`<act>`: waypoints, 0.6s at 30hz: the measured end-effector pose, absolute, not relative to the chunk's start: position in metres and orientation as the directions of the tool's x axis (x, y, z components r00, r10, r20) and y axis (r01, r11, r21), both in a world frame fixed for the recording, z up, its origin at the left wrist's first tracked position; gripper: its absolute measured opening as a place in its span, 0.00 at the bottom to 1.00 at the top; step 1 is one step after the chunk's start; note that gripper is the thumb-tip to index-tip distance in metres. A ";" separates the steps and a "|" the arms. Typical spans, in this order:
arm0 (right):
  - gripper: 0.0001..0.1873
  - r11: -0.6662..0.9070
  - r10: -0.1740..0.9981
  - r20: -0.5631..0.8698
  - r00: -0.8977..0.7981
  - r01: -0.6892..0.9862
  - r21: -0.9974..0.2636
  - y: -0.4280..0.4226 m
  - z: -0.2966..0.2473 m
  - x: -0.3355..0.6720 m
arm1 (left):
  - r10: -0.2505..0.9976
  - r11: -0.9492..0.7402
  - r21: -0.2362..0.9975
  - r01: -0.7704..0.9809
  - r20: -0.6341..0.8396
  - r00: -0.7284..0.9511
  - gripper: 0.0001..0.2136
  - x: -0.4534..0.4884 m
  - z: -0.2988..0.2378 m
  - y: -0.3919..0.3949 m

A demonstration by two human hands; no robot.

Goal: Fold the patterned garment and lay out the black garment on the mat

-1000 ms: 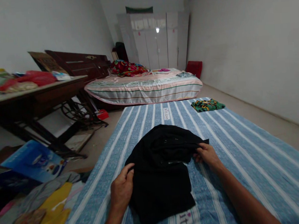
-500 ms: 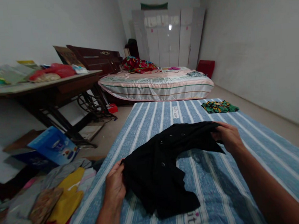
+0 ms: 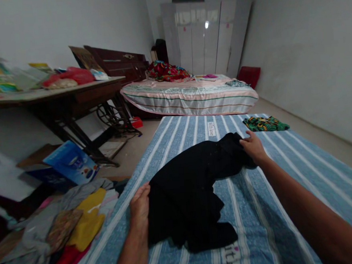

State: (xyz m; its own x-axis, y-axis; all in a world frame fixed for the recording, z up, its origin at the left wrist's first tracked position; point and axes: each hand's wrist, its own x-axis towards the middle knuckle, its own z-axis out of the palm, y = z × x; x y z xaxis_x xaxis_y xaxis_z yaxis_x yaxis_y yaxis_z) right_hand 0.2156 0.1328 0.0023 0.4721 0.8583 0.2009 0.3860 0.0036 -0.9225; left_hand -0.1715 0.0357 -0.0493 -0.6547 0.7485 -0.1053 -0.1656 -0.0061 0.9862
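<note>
A black buttoned garment [image 3: 186,191] lies partly raised over the blue-and-white striped bed cover [image 3: 239,260]. At its left edge, my left hand [image 3: 139,205] is closed on the cloth, the fingertips partly hidden by it. My right hand [image 3: 254,147] grips the bunched far-right end, a little above the cover. Between the two hands the fabric spans in a loose arch, and its lower part hangs onto the bed with uneven edges. Beyond my right hand is a folded green, black and yellow patterned garment [image 3: 266,123].
Clothes, including a yellow piece [image 3: 90,222], are piled left of the bed. Behind them sits a blue carton [image 3: 72,163]. A sewing-machine table [image 3: 79,92] with bags on top stands at the left wall. A second bed [image 3: 192,102] and a wardrobe [image 3: 200,42] are further back.
My right hand has moved slightly left and up, and the garment's right end is now bunched instead of stretched out. Its buttons, visible before, have mostly turned from sight.
</note>
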 end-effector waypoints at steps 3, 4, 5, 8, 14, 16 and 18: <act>0.21 0.054 0.884 0.273 0.380 0.496 -0.867 0.107 -0.024 0.202 | 0.734 -0.028 0.969 -0.246 -0.147 -0.663 0.09 -0.166 -0.054 0.034; 0.19 0.082 0.895 0.292 0.338 0.520 -0.850 0.098 -0.030 0.196 | 0.727 -0.027 0.974 -0.226 -0.136 -0.673 0.11 -0.164 -0.055 0.033; 0.16 0.110 0.904 0.309 0.295 0.537 -0.836 0.089 -0.036 0.191 | 0.721 -0.016 0.983 -0.182 -0.115 -0.683 0.13 -0.162 -0.055 0.031; 0.13 0.190 0.919 0.347 0.185 0.565 -0.803 0.066 -0.048 0.174 | 0.717 0.007 1.000 0.025 0.012 -0.697 0.17 -0.157 -0.052 0.019; 0.13 0.312 0.906 0.421 0.043 0.602 -0.735 0.038 -0.056 0.145 | 0.669 -0.110 0.702 0.704 0.576 -0.470 0.11 -0.138 -0.028 -0.027; 0.12 0.343 0.911 0.413 -0.005 0.565 -0.750 0.030 -0.052 0.133 | 0.651 -0.212 0.526 0.824 0.705 -0.282 0.08 -0.126 -0.021 -0.042; 0.12 0.346 0.926 0.373 -0.060 0.526 -0.777 0.021 -0.046 0.120 | 0.687 -0.293 0.438 0.850 0.714 -0.131 0.07 -0.110 -0.019 -0.054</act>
State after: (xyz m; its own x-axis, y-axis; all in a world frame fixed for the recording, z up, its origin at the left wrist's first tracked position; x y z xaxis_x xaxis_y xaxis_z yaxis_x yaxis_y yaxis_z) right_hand 0.1195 0.0210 -0.0465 -0.0597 0.9261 0.3725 0.5257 0.3464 -0.7769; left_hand -0.1102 -0.0536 -0.0188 -0.1313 0.6873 0.7145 0.8501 -0.2926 0.4378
